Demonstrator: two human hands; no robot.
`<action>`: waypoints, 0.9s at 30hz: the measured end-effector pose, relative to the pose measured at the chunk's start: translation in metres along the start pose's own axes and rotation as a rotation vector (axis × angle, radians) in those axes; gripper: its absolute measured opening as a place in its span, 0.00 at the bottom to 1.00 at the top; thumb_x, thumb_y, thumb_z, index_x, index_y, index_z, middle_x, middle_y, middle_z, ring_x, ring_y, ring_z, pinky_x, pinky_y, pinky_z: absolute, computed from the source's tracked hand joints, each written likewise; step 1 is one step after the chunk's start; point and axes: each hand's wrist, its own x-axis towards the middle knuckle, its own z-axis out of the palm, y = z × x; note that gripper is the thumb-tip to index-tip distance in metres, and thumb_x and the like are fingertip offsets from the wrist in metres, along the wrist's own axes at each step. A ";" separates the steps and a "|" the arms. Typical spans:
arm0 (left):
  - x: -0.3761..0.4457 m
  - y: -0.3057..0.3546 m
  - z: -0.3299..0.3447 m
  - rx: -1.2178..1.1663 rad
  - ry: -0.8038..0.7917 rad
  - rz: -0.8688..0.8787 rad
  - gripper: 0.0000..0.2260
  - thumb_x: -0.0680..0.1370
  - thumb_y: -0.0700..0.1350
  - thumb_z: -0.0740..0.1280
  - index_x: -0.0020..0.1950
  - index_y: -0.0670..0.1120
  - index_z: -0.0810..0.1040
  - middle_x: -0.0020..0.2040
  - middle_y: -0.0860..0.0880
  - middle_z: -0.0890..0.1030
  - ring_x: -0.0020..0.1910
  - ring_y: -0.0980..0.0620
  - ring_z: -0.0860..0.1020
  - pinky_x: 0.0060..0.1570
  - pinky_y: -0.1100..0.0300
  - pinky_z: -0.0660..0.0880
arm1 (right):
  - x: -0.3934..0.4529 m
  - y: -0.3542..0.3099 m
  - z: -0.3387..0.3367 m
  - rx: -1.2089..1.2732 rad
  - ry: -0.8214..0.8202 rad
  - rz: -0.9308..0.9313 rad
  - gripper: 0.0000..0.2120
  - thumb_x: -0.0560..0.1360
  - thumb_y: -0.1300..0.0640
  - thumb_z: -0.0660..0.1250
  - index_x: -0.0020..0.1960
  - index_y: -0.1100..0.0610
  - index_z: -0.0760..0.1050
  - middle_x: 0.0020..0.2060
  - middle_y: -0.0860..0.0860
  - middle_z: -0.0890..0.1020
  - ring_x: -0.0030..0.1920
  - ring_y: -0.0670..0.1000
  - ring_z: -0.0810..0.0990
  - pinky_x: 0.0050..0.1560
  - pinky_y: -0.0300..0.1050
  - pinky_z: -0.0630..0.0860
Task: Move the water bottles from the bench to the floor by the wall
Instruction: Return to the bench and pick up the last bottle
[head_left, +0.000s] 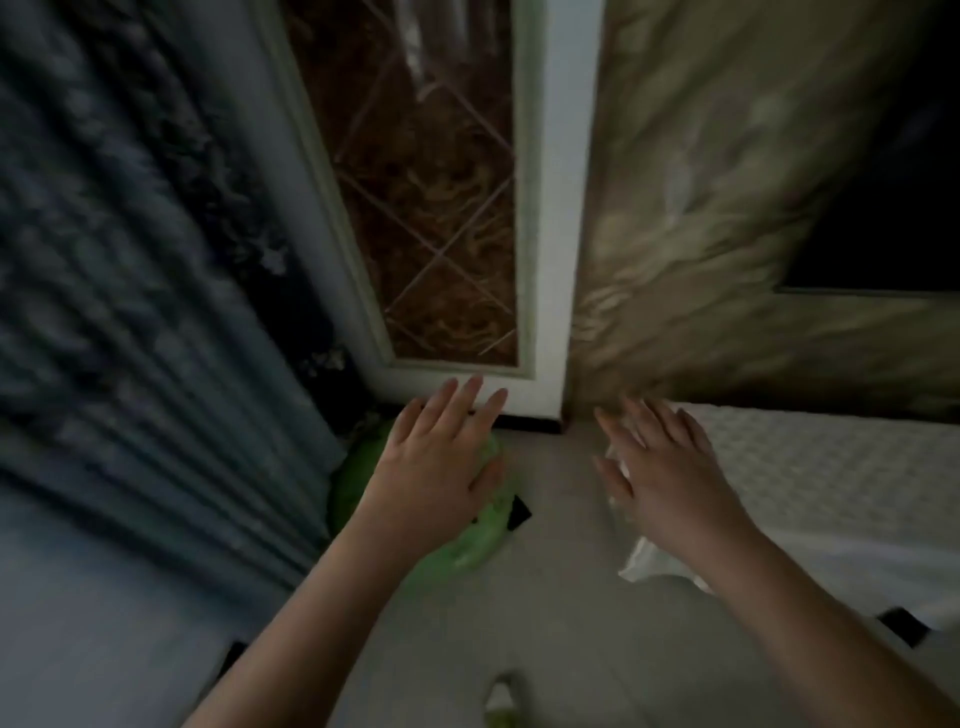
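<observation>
Left hand (436, 467) and right hand (660, 483) both reach forward, palms down, fingers spread and loosely extended — neither grips anything. Frame is motion-blurred, so fine detail is poor. The left hand hovers over a green bag (467, 545) lying on the floor (561, 623) at about 7 o'clock from frame centre; whether the palm touches the bag cannot be told. A small black object (519, 512) shows at the bag's 3 o'clock edge. The right hand is over a pale, crumpled plastic sheet (649, 564), which shows under the wrist and between thumb and forefinger; contact cannot be told. At 4 o'clock lies a white quilted cover (831, 467), its near edge just beside the right forearm. At 12 o'clock stands a white-framed door (540, 260) with a brown diamond-patterned panel; the left fingertips overlap its bottom rail in view. A dark pleated curtain (130, 286) fills 9 to 10 o'clock; a mottled beige wall (701, 208) fills 1 to 2 o'clock. At 6 o'clock, at the bottom edge, a greenish-white shape (501, 699) is on the floor — possibly a bottle, too blurred to confirm. No bottle is clearly identifiable elsewhere.
</observation>
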 end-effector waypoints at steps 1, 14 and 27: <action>0.018 0.006 0.006 0.038 -0.008 0.058 0.26 0.79 0.60 0.52 0.77 0.56 0.53 0.77 0.51 0.56 0.76 0.48 0.55 0.74 0.46 0.53 | 0.000 0.013 0.003 -0.020 -0.009 0.033 0.32 0.76 0.38 0.36 0.76 0.47 0.55 0.76 0.52 0.57 0.75 0.55 0.56 0.74 0.53 0.47; 0.211 0.125 0.057 -0.071 -0.090 0.606 0.32 0.75 0.66 0.31 0.77 0.58 0.49 0.78 0.52 0.53 0.77 0.48 0.50 0.74 0.48 0.47 | -0.010 0.142 0.001 -0.077 -0.046 0.550 0.32 0.77 0.36 0.38 0.73 0.49 0.63 0.73 0.55 0.65 0.72 0.58 0.65 0.71 0.57 0.58; 0.270 0.408 0.099 -0.045 -0.141 1.155 0.28 0.77 0.63 0.41 0.77 0.56 0.51 0.78 0.51 0.52 0.77 0.48 0.50 0.73 0.49 0.47 | -0.169 0.302 0.004 0.002 0.012 1.121 0.32 0.77 0.35 0.38 0.75 0.47 0.56 0.75 0.53 0.61 0.74 0.56 0.60 0.73 0.54 0.53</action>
